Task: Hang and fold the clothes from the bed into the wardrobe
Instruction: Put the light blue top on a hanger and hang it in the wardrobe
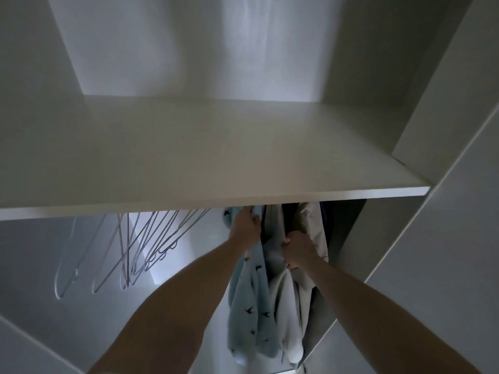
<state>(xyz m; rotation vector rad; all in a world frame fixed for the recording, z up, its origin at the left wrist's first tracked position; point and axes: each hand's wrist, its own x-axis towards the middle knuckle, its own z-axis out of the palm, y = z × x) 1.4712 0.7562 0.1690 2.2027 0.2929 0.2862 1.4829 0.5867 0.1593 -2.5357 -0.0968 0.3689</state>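
Under the white wardrobe shelf (216, 163), the left hand (244, 225) grips the top of a pale blue shirt (249, 314) printed with small dark birds. Just beside it, the right hand (298, 252) clutches a grey garment (283, 306) hanging alongside. Bare wire hangers (151, 244) hang to the left. No writing or labels can be read.
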